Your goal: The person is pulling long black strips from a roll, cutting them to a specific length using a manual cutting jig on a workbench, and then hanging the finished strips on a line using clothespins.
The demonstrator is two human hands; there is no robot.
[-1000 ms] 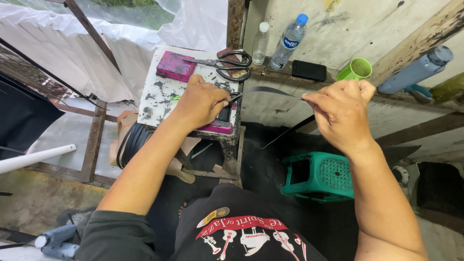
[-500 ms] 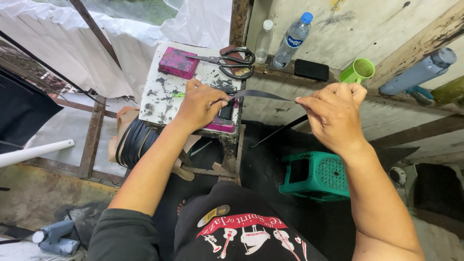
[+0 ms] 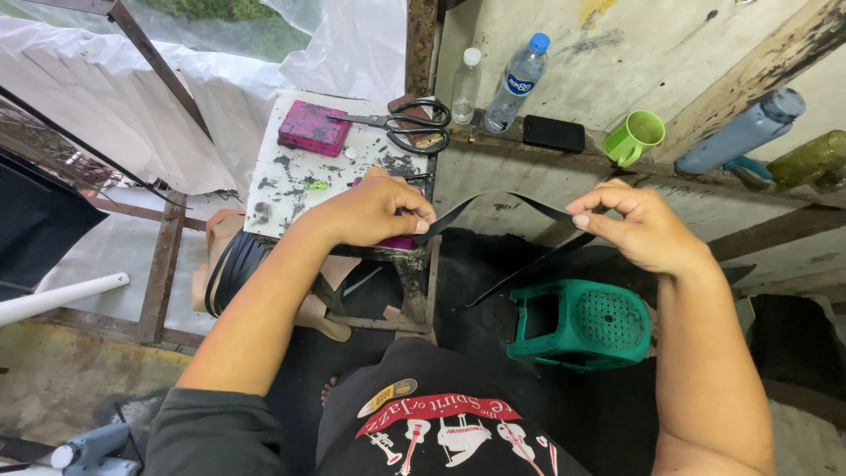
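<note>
A thin black strap (image 3: 507, 201) stretches between my two hands. My left hand (image 3: 374, 210) pinches one end of it over the near edge of a small paint-stained white table (image 3: 291, 181), above a magenta object that it mostly hides. My right hand (image 3: 639, 227) pinches the strap further along, and the loose end hangs down toward a green plastic stool (image 3: 586, 324). Black scissors (image 3: 405, 123) and a magenta box (image 3: 314, 129) lie at the table's far side.
On a ledge behind stand two clear bottles (image 3: 515, 84), a black phone (image 3: 553, 133), a green mug (image 3: 634, 137), a grey-blue flask (image 3: 740, 132) and a green bottle (image 3: 815, 161). A coil of black strap (image 3: 231, 269) hangs by the table. A white pipe (image 3: 57, 297) lies left.
Both hands have drawn back from the table toward me, and the strap between them has been pulled out longer and tighter.
</note>
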